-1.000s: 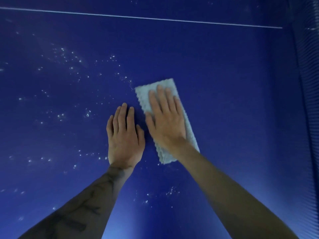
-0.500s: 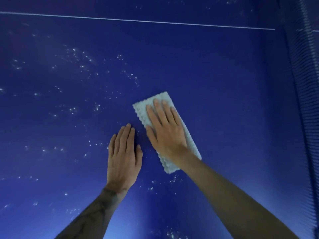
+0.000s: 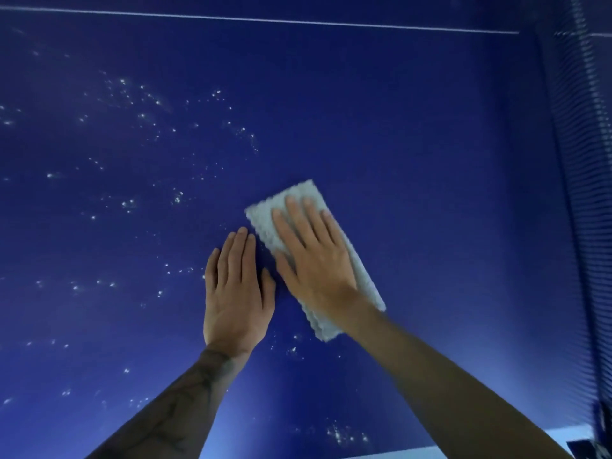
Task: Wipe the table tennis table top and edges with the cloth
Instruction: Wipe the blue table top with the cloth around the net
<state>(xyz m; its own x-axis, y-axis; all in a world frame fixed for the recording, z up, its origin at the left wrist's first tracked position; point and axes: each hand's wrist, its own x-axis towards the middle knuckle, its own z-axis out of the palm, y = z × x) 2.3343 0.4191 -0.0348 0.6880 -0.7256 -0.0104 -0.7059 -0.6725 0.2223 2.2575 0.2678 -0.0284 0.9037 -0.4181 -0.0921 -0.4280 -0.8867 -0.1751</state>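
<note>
Desk: Where's the cloth (image 3: 364, 276)?
Me: Flat on the table (image 3: 414, 134), between its near edge and the white line (image 3: 265, 20) — my right hand (image 3: 318, 260) presses it, fingers straight. Left hand (image 3: 236, 293) flat beside it, holding nothing

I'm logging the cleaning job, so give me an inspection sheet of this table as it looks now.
Surface: blue table top, white specks scattered over its left and near parts; white line across the far side.
Job's things: pale cloth lying flat on the table.
Clutter: nothing seen.
Grips: left hand flat on the bare table beside the cloth; right hand flat on the cloth.
Cables: nothing seen.
Surroundings: net along the right side.
</note>
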